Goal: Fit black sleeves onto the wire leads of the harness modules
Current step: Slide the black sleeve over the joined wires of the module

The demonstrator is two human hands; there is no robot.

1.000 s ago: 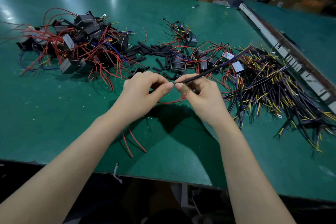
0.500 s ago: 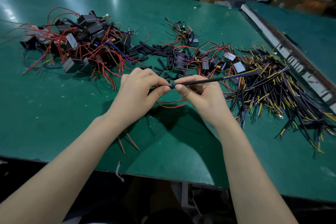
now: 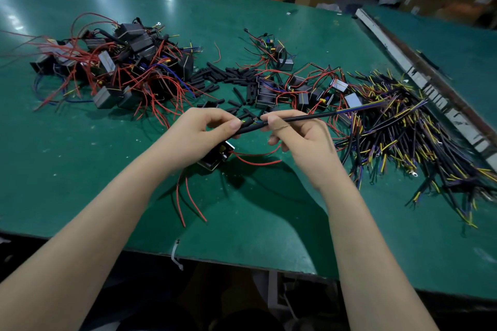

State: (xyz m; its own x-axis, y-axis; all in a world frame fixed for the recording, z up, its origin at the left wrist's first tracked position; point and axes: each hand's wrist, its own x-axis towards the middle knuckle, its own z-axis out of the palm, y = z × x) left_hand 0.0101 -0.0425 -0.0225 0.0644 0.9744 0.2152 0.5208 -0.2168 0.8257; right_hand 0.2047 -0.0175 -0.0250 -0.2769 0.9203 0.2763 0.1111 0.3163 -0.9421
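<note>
Between my two hands I hold a short black sleeve [image 3: 246, 126] and a long black cable [image 3: 304, 117] end to end, above the green table [image 3: 80, 169] near its front edge. My left hand [image 3: 196, 137] has its thumb and forefinger closed on the sleeve, pinching it, with the other fingers curled underneath. My right hand [image 3: 298, 137] pinches the cable between thumb and forefinger just beside the sleeve, the remaining fingers loosely bent below. Where the two meet I can see thin yellow and blue wire ends, but whether they are already inside the sleeve I cannot tell. The cable runs up and to the right from my fingers, its far end showing blue and yellow strands over the heap on that side. Under my left hand hangs a small black module [image 3: 216, 156], tilted, with red wires [image 3: 255, 161] looping from it toward my right hand and more red wires trailing down toward the table edge. Beyond my hands lie loose black sleeves [image 3: 228, 75] scattered on the table. To the far left is a pile of modules with red wires [image 3: 115, 67]; a smaller group of modules [image 3: 298, 91] sits just behind my right hand. On the right sprawls a heap of black cables with yellow tips [image 3: 408, 137].
</note>
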